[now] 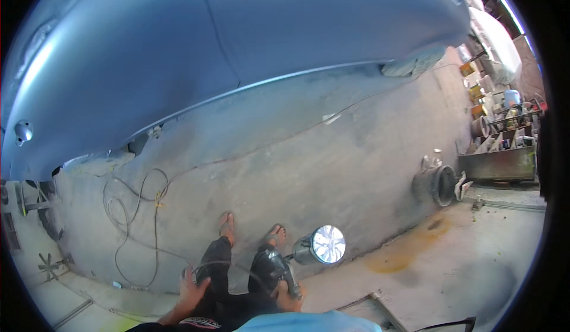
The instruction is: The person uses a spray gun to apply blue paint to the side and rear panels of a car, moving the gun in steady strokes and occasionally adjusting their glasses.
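My right hand (pixel 288 299) is closed around the handle of a spray gun (pixel 279 267), low in front of my right leg. The gun's round metal cup (pixel 306 250) points out to the right, and its shiny disc-shaped end faces up. Beside my left leg, my left hand (pixel 191 289) is open, with the thumb apart from the fingers. A thin air hose (pixel 157 231) lies in loops on the floor at the left. Part of it runs past my left fingertips and across my legs toward the gun.
A blue-grey car body (pixel 178 53) fills the far side, its lower edge above the concrete floor (pixel 332 154). At the right stand a dark bucket (pixel 436 186), a metal bin (pixel 499 164) and several cans. A metal frame (pixel 380 308) lies near my right side.
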`<state>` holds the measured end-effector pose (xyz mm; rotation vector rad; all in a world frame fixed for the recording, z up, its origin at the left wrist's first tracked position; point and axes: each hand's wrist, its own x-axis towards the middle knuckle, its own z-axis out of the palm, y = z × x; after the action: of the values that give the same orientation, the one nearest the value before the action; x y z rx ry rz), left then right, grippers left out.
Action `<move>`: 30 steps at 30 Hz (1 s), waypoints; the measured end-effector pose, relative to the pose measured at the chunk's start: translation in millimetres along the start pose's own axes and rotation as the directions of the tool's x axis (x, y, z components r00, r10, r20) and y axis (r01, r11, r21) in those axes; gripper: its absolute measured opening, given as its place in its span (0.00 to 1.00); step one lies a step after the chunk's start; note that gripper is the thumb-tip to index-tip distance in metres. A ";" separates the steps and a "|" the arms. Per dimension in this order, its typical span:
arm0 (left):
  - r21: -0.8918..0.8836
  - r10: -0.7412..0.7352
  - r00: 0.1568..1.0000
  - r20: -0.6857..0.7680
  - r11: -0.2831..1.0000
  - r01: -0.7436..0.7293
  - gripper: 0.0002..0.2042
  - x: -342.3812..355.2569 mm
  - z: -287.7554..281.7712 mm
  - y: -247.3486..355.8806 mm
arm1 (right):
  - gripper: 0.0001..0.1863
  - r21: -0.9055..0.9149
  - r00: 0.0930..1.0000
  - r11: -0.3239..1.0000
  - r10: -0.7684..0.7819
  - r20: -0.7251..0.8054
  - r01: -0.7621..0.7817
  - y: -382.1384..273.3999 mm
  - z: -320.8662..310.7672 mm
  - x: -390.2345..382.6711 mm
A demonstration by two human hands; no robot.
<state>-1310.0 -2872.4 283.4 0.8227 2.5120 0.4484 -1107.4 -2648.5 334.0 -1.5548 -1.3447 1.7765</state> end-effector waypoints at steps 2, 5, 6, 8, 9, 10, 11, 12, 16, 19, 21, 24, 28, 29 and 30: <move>-0.507 -0.068 0.986 0.155 0.851 0.139 0.22 49.9 -43.0 86.5 | 0.17 0.162 0.966 0.958 0.251 -0.063 -0.238 -26.0 -13.6 -37.5; -0.838 0.117 0.993 -0.006 0.542 -0.069 0.10 81.4 -130.7 223.0 | 0.19 -0.111 0.989 0.983 0.140 -0.038 -0.143 -68.1 -47.0 -60.7; -0.774 0.359 0.903 -0.236 0.493 -0.398 0.08 86.7 -167.5 264.3 | 0.20 -0.200 0.994 0.974 0.111 -0.010 -0.110 -73.2 -60.3 -66.2; -0.579 0.643 0.547 -0.536 0.192 -0.793 0.03 92.8 -222.7 341.1 | 0.22 -0.196 0.978 0.980 0.006 -0.209 -0.047 -53.5 -82.6 -75.3; -0.452 0.640 0.403 -0.654 0.097 -0.887 0.02 70.6 -252.5 364.0 | 0.22 -0.210 0.990 0.977 0.008 -0.142 -0.038 -74.9 -93.1 -86.0; -0.435 0.565 0.306 -0.766 -0.105 -0.894 0.03 62.4 -265.8 389.3 | 0.23 -0.120 0.989 0.991 0.043 -0.142 -0.061 -103.2 -99.5 -85.2; -0.435 0.455 0.317 -0.832 -0.181 -0.882 0.03 48.6 -274.0 410.5 | 0.24 -0.030 0.988 0.996 0.079 -0.135 -0.083 -126.4 -103.4 -84.2; -0.423 0.340 0.329 -0.881 -0.255 -0.869 0.04 35.8 -281.0 434.5 | 0.24 -0.035 0.981 0.996 0.078 -0.175 -0.086 -139.8 -107.0 -85.3; -0.241 0.215 0.158 -0.964 -0.447 -0.862 0.11 30.2 -309.9 473.8 | 0.26 -0.094 0.971 0.990 0.086 -0.223 -0.110 -188.1 -121.2 -82.0; -0.332 0.321 0.177 -0.930 -0.530 -0.780 0.12 22.9 -324.8 463.0 | 0.31 -0.153 0.974 0.979 0.102 -0.205 -0.134 -215.9 -128.2 -76.0; -0.343 0.347 0.173 -0.922 -0.520 -0.782 0.13 41.1 -325.5 474.6 | 0.30 -0.139 0.964 0.985 0.059 -0.259 -0.098 -216.9 -136.8 -57.1; -0.459 0.466 0.195 -0.863 -0.561 -0.689 0.13 64.5 -331.1 487.8 | 0.30 -0.137 0.949 0.989 -0.098 -0.301 0.059 -196.3 -155.6 -20.7; -0.592 0.577 0.218 -0.787 -0.607 -0.530 0.14 91.4 -340.4 507.3 | 0.31 -0.099 0.913 0.979 -0.202 -0.356 0.178 -221.4 -170.0 9.3; -0.600 0.608 0.169 -0.775 -0.628 -0.496 0.12 104.2 -338.7 516.5 | 0.32 -0.063 0.910 0.982 -0.189 -0.368 0.179 -229.1 -175.8 14.1; -0.611 0.628 0.135 -0.767 -0.649 -0.453 0.11 111.8 -330.4 534.0 | 0.32 -0.047 0.897 0.986 -0.162 -0.411 0.157 -228.8 -184.6 20.0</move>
<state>-1308.6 -2445.9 757.6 1.6091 0.1726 2.1093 -1005.7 -2460.2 536.6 -1.6569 -1.2304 1.2496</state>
